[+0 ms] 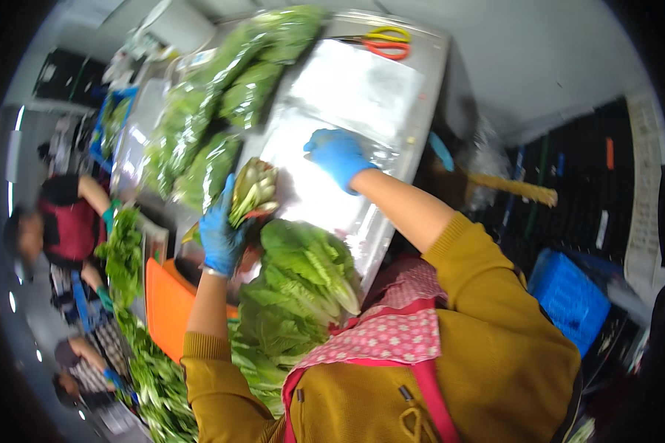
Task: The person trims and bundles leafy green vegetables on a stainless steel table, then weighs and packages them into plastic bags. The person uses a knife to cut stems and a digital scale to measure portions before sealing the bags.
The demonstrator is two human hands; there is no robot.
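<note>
My left hand, in a blue glove, grips a bunch of leafy vegetables from its left side. The pale cut stem ends face up, and a red band shows near its lower edge. My right hand, also blue-gloved, rests with curled fingers on clear plastic bags stacked flat on the metal table. Whether its fingers pinch a bag is hidden. Close to my body lie loose heads of romaine-like lettuce, below both hands.
Bagged greens are piled at the table's far left. Scissors with yellow and red handles lie at the far edge. An orange crate stands left of my forearm. Two people work at left beside more greens. A blue bin sits right.
</note>
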